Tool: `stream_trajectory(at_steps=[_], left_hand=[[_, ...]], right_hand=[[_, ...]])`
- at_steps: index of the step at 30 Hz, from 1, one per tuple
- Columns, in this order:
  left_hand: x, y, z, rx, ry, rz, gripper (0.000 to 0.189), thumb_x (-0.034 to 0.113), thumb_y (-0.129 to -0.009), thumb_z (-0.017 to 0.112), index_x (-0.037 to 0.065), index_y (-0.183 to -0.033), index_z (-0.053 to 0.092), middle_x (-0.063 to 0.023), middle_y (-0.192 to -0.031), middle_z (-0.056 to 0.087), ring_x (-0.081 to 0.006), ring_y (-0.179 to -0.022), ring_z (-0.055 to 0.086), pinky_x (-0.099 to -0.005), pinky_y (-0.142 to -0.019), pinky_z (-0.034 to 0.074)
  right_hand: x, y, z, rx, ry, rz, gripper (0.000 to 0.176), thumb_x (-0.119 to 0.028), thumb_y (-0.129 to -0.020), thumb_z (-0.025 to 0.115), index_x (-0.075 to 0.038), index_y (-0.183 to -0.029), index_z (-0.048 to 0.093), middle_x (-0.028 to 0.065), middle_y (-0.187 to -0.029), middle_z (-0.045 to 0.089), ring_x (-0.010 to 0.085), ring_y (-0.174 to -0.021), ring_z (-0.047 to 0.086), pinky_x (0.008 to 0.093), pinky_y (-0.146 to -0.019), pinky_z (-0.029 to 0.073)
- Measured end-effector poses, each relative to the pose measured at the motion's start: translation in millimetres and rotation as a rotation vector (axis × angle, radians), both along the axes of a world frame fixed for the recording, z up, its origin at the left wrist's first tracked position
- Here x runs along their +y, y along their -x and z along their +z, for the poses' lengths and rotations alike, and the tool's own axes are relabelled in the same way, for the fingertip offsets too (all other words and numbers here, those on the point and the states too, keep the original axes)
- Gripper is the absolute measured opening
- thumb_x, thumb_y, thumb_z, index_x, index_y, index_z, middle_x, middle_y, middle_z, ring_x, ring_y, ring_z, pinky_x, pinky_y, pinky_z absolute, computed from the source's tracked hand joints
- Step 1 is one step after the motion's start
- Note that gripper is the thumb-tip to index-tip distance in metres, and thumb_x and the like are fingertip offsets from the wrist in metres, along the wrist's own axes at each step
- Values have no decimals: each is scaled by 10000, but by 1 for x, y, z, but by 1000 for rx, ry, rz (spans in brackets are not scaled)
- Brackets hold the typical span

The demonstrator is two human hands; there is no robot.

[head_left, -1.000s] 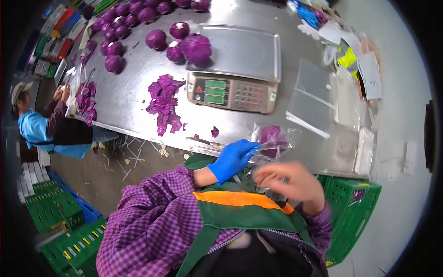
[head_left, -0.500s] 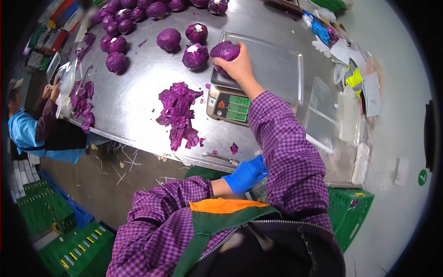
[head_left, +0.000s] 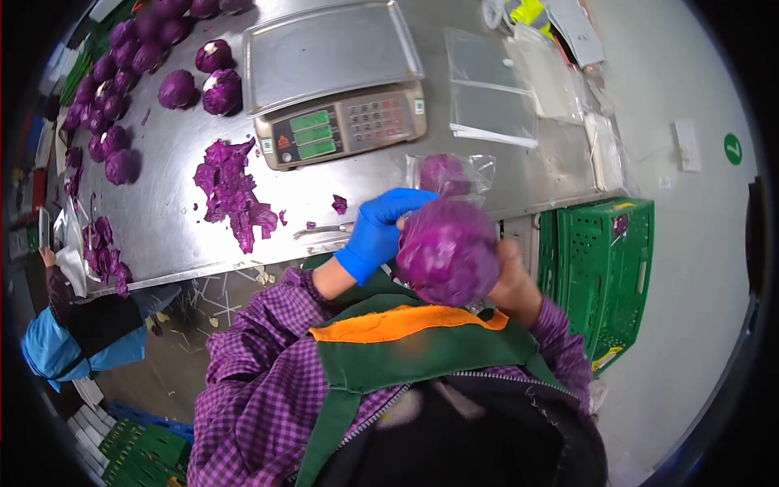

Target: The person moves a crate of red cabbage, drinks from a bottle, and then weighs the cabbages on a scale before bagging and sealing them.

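A large red cabbage [head_left: 449, 256] is held up before my apron, slightly blurred, with shiny clear film seeming to lie over part of it. My left hand [head_left: 381, 231], in a blue glove, is closed at its upper left side; some fingertips are hidden. My bare right hand [head_left: 516, 284] grips the cabbage from the right. Just beyond it, a second red cabbage [head_left: 441, 172] sits in a clear plastic bag [head_left: 480, 170] near the table edge. A knife [head_left: 320, 231] lies left of my gloved hand.
A weighing scale [head_left: 341, 126] stands on the metal table [head_left: 300, 195]. Several red cabbages [head_left: 177, 89] and trimmed leaves [head_left: 231, 191] lie left; flat plastic bags [head_left: 491, 89] lie right. A green crate [head_left: 604, 276] stands at lower right. A person in blue [head_left: 81, 345] is at far left.
My right hand has brought the cabbage from the scale to the front of my body. My gloved left hand has risen to meet it. The view has turned right.
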State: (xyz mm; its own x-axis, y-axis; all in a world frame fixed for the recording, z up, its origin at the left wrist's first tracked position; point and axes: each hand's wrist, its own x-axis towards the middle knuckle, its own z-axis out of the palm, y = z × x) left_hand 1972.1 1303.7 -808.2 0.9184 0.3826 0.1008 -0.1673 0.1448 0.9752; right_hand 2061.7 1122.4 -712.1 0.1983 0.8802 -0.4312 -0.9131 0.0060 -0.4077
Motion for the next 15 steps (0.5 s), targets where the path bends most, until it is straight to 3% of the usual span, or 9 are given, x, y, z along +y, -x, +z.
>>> stream_trajectory(at_steps=[1,6,9,10,12,14,15], left_hand=[[-1,-4,8,-44,-163,11,213,39,-814,668,52,-1025,685,-118,-1026,665,-177,-945,635,-270,-832,499],[-23,-8,11,97,-213,-75,279,10,-809,655,45,-1086,668,-109,-1108,640,-189,-1020,606,-291,-916,474],[-49,-9,11,-41,-465,-20,276,-1,-809,656,39,-1082,666,-111,-1120,638,-201,-1040,606,-291,-922,472],[-58,-8,10,-43,-467,-19,276,-1,-809,656,39,-1082,666,-111,-1120,638,-201,-1040,606,-291,-922,472],[-71,-6,8,-52,-464,-10,271,2,-807,661,37,-1075,667,-113,-1125,639,-207,-1046,607,-288,-923,472],[-78,-5,5,-60,-421,-7,279,6,-806,662,37,-1083,663,-112,-1120,643,-212,-1047,609,-287,-911,480],[-80,-5,5,-80,-411,-11,287,8,-804,664,37,-1089,660,-110,-1116,645,-213,-1050,609,-285,-904,483]], right_hand=[[-21,2,-36,13,-107,43,778,-309,-773,718,-13,-1378,329,113,-1339,455,238,-1227,463,403,-1037,392],[-43,19,-55,-123,-28,-168,765,-203,-779,697,3,-1386,280,124,-1302,457,239,-1196,477,366,-1016,396],[-40,25,-54,-709,483,-209,833,-199,-719,755,14,-1365,275,161,-1276,448,267,-1173,480,370,-990,394],[-41,28,-59,-711,481,-210,833,-199,-719,755,14,-1365,275,161,-1276,448,267,-1173,480,370,-990,394],[-42,34,-78,-1364,757,-233,852,-236,-673,782,7,-1338,308,205,-1276,433,318,-1160,480,389,-975,395],[-45,34,-82,-1425,712,-239,858,-264,-646,793,-6,-1322,331,231,-1276,416,361,-1153,470,408,-965,392],[-46,34,-84,-1652,770,-205,865,-265,-639,795,-11,-1324,333,230,-1276,415,367,-1154,468,409,-966,391]])
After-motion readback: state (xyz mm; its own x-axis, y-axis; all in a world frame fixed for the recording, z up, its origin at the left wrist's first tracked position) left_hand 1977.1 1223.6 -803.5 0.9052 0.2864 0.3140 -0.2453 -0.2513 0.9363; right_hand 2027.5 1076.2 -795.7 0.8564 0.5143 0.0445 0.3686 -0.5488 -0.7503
